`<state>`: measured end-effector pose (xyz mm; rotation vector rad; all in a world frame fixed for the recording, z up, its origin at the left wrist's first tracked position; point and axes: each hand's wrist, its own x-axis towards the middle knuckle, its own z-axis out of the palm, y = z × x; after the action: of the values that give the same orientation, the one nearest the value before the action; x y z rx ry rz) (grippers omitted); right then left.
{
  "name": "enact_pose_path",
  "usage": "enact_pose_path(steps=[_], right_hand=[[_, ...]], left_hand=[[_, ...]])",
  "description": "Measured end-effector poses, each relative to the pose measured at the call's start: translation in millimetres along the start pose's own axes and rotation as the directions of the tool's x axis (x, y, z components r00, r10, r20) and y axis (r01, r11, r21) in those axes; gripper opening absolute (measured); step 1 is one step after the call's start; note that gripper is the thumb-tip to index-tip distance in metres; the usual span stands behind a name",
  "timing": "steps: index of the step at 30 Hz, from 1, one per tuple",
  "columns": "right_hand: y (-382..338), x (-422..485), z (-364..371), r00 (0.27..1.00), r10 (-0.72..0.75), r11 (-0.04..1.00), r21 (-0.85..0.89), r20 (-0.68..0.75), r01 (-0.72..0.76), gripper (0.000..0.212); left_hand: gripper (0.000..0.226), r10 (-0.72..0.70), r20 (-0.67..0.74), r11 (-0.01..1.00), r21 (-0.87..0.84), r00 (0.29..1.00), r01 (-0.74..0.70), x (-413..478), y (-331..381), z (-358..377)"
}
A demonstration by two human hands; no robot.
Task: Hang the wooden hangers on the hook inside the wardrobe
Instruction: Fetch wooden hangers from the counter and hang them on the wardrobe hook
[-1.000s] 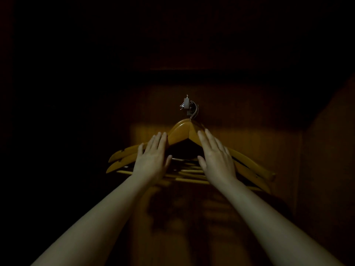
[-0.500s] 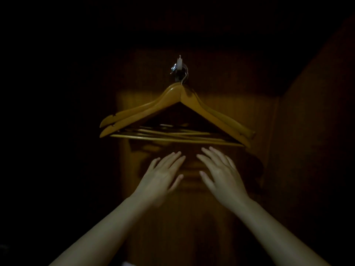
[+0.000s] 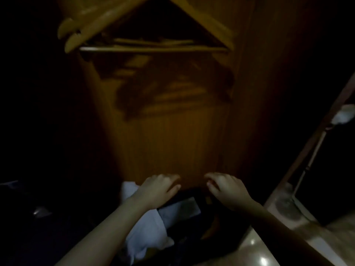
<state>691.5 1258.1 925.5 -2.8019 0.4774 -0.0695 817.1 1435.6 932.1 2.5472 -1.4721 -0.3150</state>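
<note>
Hangers [image 3: 153,48] hang straight above, bars running left to right; left hand [image 3: 159,191] and right hand [image 3: 226,191] hover well below, loosely curled, holding nothing, neither one nearer.

Wooden hangers [image 3: 99,18] bunched together at 12 o'clock, in front of the wardrobe back panel [image 3: 172,146], which fills the centre behind everything. Near 6 o'clock two hands reach in side by side and apart, well below the hangers: left hand [image 3: 159,190] toward 7 o'clock, right hand [image 3: 227,190] toward 5 o'clock. A cloth [image 3: 146,233] lies under the left forearm, with an item [image 3: 181,208] too dim to identify just beside it, below the gap between the hands. A door frame [image 3: 317,135] slants at 3 o'clock, floor [image 3: 257,252] at 5 o'clock
</note>
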Motion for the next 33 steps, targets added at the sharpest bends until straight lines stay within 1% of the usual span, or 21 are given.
enact_pose_path(steps=[3, 6, 9, 11, 13, 15, 17, 19, 21, 22, 26, 29, 31, 33], right_hand=[[4.7, -39.3, 44.4, 0.989, 0.127, 0.992, -0.03, 0.08, -0.125, 0.033], [9.4, -89.2, 81.3, 0.945, 0.28, 0.959, -0.01, 0.17, -0.282, 0.036], [14.4, -146.3, 113.2, 0.907, 0.36, 0.929, -0.001, 0.218, -0.369, 0.035], [18.8, -184.4, 133.2, 0.864, 0.441, 0.888, 0.024, 0.242, -0.46, 0.034], [24.0, -221.2, 152.5, 0.799, 0.518, 0.837, 0.015, 0.305, -0.547, 0.035], [30.9, -259.2, 169.1, 0.728, 0.588, 0.778, -0.002, 0.353, -0.628, 0.036], [38.4, -299.2, 183.4, 0.655, 0.652, 0.712, -0.013, 0.382, -0.702, 0.036], [44.2, -340.5, 196.0, 0.57, 0.707, 0.638, -0.028, 0.419, -0.77, 0.036], [49.6, -380.9, 206.8, 0.479, 0.748, 0.546, -0.015, 0.46, -0.838, 0.036], [52.5, -400.5, 211.1, 0.43, 0.763, 0.492, -0.001, 0.483, -0.871, 0.036], [66.1, -478.1, 229.3, 0.254, 0.784, 0.272, 0.054, 0.567, -0.961, 0.034], [76.3, -530.2, 238.7, 0.178, 0.76, 0.113, 0.143, 0.625, -0.983, 0.031], [84.1, -563.6, 241.7, 0.141, 0.756, 0.009, 0.205, 0.639, -0.979, 0.03], [93.4, -596.7, 244.5, 0.109, 0.755, -0.075, 0.25, 0.646, -0.965, 0.03]], left_hand=[[0.034, 0.049, 0.118, 0.999, -0.03, 0.992, -0.046, -23.4, -6.1, 45.6], [0.031, 0.088, 0.203, 0.991, -0.115, 0.975, -0.065, -47.8, -3.6, 81.7], [0.031, 0.123, 0.322, 0.981, -0.181, 0.939, -0.066, -69.6, 5.7, 114.9], [0.03, 0.144, 0.396, 0.978, -0.198, 0.907, -0.069, -81.4, 12.0, 140.8], [0.025, 0.176, 0.451, 0.971, -0.226, 0.875, -0.079, -93.3, 21.9, 167.6], [0.025, 0.186, 0.514, 0.974, -0.208, 0.837, -0.089, -103.6, 34.4, 194.6], [0.026, 0.2, 0.607, 0.972, -0.219, 0.769, -0.08, -112.2, 47.7, 221.8], [0.022, 0.198, 0.687, 0.975, -0.211, 0.699, -0.068, -121.4, 58.3, 248.7], [0.017, 0.184, 0.716, 0.979, -0.192, 0.673, -0.063, -129.4, 69.1, 271.5], [0.017, 0.158, 0.724, 0.983, -0.182, 0.671, -0.035, -134.4, 76.8, 280.9], [0.019, 0.079, 0.78, 0.989, -0.138, 0.621, 0.047, -158.4, 108.5, 315.9], [0.018, 0.041, 0.824, 0.991, -0.108, 0.565, 0.084, -172.3, 133.7, 336.8], [0.018, 0.016, 0.837, 0.991, -0.086, 0.547, 0.102, -176.3, 155.1, 349.1], [0.023, 0.012, 0.845, 0.992, -0.076, 0.535, 0.098, -177.7, 184.0, 359.4]])
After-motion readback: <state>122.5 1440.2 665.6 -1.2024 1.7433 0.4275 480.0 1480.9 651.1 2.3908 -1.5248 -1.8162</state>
